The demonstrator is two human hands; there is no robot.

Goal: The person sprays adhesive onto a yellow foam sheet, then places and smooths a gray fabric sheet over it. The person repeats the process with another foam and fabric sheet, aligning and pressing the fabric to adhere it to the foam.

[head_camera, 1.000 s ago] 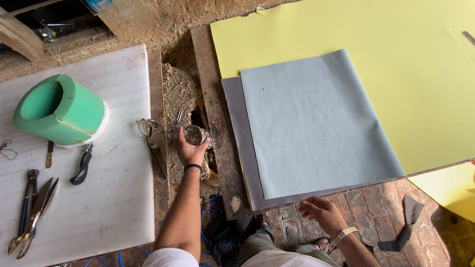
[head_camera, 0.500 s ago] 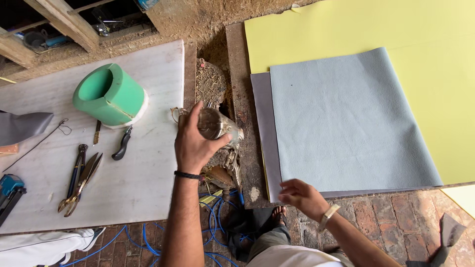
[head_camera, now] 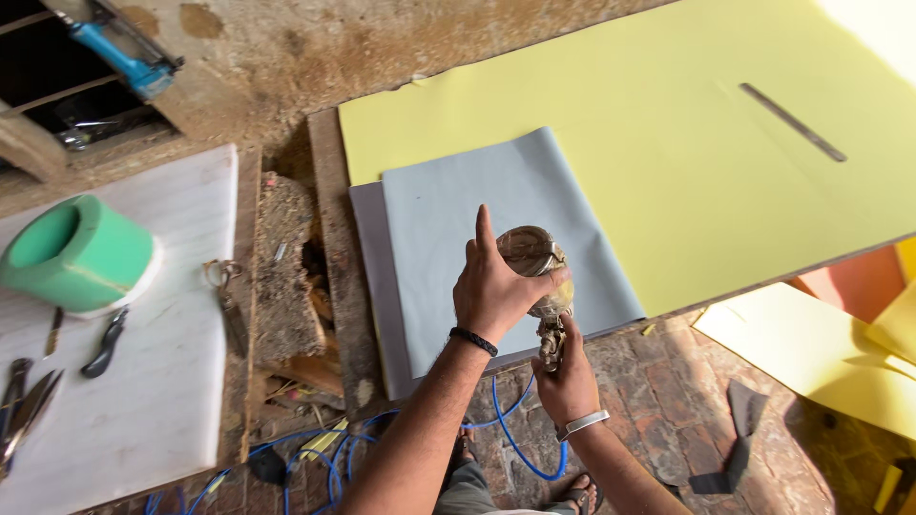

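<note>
The left hand [head_camera: 496, 291] is cupped over the side and lid of a grimy, dull-metal spray gun cup [head_camera: 532, 256], index finger pointing up, fingers closed around it. Just below, the right hand [head_camera: 565, 381] is closed around the gun's paint-crusted handle [head_camera: 551, 341], so both hands hold the one tool, lifted above the near edge of a pale grey-blue sheet [head_camera: 477, 229]. That sheet lies on a slightly larger grey one [head_camera: 372, 286], and both rest on a big light-yellow board [head_camera: 668, 162] covering the bench. A thin flat metal ruler [head_camera: 792, 121] lies well apart on the yellow board. To the left, a white panel [head_camera: 162, 381] carries a green foam ring [head_camera: 81, 253], black-handled pliers [head_camera: 103, 343] and scissors [head_camera: 221, 286]. A blue hose [head_camera: 515, 443] loops over the brick floor [head_camera: 668, 381] under the arms.
</note>
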